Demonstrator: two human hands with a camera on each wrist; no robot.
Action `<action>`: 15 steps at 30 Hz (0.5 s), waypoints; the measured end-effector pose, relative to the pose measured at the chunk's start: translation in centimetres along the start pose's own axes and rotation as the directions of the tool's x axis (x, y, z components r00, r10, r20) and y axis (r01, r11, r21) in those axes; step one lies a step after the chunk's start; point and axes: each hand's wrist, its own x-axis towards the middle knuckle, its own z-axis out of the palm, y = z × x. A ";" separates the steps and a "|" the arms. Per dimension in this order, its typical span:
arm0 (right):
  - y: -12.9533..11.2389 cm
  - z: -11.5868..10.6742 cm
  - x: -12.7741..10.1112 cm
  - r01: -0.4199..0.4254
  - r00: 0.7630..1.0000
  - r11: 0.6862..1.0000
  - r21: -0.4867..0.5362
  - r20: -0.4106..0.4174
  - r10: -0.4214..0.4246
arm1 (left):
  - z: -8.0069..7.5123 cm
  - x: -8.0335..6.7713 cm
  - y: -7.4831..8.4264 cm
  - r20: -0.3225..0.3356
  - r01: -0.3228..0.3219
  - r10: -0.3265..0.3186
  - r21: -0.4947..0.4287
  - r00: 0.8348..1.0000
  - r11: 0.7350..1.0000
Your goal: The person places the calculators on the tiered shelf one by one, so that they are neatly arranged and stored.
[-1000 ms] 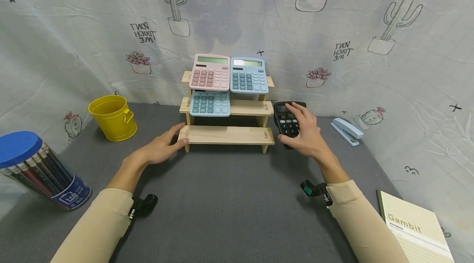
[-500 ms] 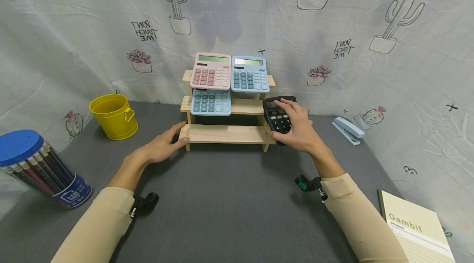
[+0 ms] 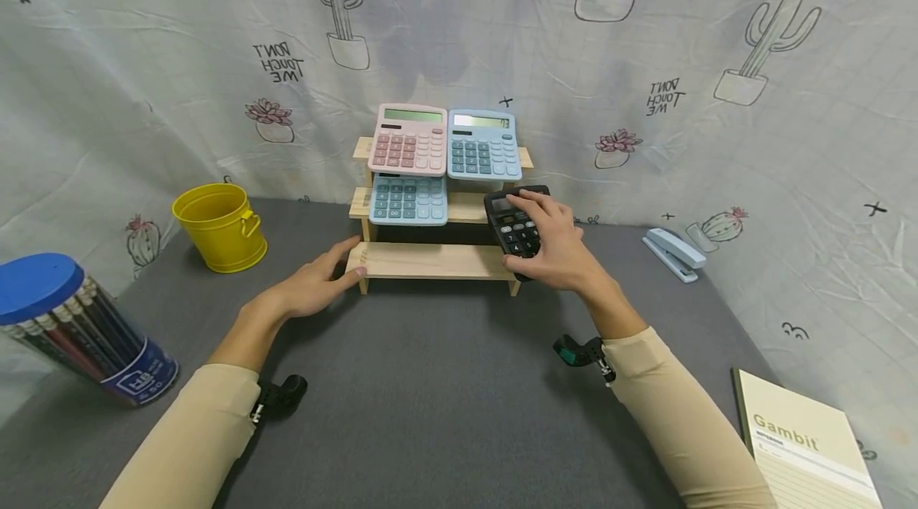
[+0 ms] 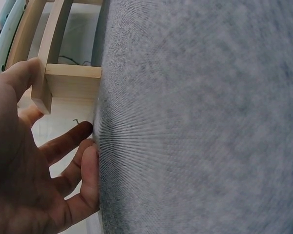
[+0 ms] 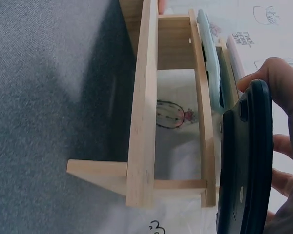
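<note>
My right hand (image 3: 555, 242) grips a black calculator (image 3: 518, 234) by its sides, tilted, with its keys facing me. It hovers in front of the right end of a three-tier wooden rack (image 3: 430, 260). The right wrist view shows the black calculator (image 5: 246, 161) edge-on, close to the rack's shelf edges. My left hand (image 3: 308, 286) holds the left end of the bottom shelf between thumb and forefinger, the other fingers loosely bent. On the top tier lean a pink calculator (image 3: 409, 140) and a blue calculator (image 3: 484, 145). Another blue calculator (image 3: 409, 200) leans on the middle tier's left half, its top hidden.
A yellow bucket (image 3: 219, 229) stands left of the rack, with a blue-lidded tub of pencils (image 3: 86, 334) nearer me. To the right lie a light blue stapler (image 3: 672, 254) and a notebook (image 3: 806, 437). A patterned cloth (image 3: 445, 31) hangs behind the grey table (image 3: 430, 397).
My right hand has carried the black calculator leftward, from beside the rack to in front of its right end. The left hand has stayed at the bottom shelf.
</note>
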 end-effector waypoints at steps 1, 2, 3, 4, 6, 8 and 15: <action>-0.1 0.1 0.1 0.002 1.000 1.000 0.000 0.004 -0.002 | 0.0 0.0 0.0 0.001 0.000 0.000 -0.002 1.000 1.000; -0.3 0.1 0.2 0.004 1.000 1.000 0.000 0.007 -0.004 | 0.0 0.0 0.0 0.001 0.001 -0.001 -0.003 1.000 1.000; -0.4 0.2 0.2 0.006 1.000 1.000 -0.001 0.009 -0.006 | 0.0 -0.1 -0.1 0.001 0.004 -0.003 -0.005 1.000 1.000; -0.6 0.2 0.3 0.008 1.000 1.000 0.000 0.011 -0.008 | 0.0 -0.1 0.0 0.002 0.005 -0.005 -0.006 1.000 1.000; -0.8 0.3 0.5 0.012 1.000 1.000 -0.001 0.015 -0.012 | 0.0 -0.1 0.0 0.001 0.003 -0.003 -0.006 1.000 1.000; -1.0 0.4 0.8 0.014 1.000 1.000 0.000 0.022 -0.014 | 0.0 -0.1 0.0 -0.002 0.003 -0.003 -0.006 1.000 1.000; -1.8 0.9 1.6 0.008 0.999 1.000 -0.015 0.041 -0.007 | 0.0 -0.2 0.1 0.000 -0.002 0.002 -0.010 1.000 1.000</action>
